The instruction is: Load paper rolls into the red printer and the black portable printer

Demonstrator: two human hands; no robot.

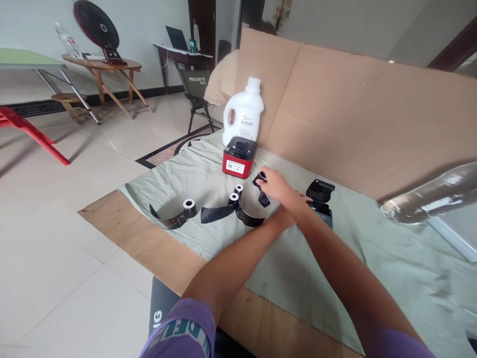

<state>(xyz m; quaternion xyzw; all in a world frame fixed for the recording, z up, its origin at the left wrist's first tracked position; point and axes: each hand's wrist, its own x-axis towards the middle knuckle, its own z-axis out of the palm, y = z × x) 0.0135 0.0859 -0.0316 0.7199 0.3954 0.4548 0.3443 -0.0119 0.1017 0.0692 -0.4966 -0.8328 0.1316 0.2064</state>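
My arms cross over the cloth. My right hand (274, 185) is closed on a black paper roll (264, 198), its loose strip hanging down. Mostly hidden behind my right forearm, my left hand (292, 213) reaches to a small dark printer (323, 210) with its lid raised; one outstretched finger shows beside it, but its grip cannot be made out. Left of my hands lie more black rolls with white ends: one roll (189, 205) with a curled strip, and two close together, a front roll (233, 199) and a back roll (239, 189). A red and black printer (238, 161) stands behind them.
A white jug (244, 112) stands behind the red printer. A cardboard sheet (335, 109) rises along the back of the cloth-covered table (357, 233). At right lies a clear plastic-wrapped bundle (432, 194). A folding chair (196, 89) and round wooden table (122, 65) are beyond.
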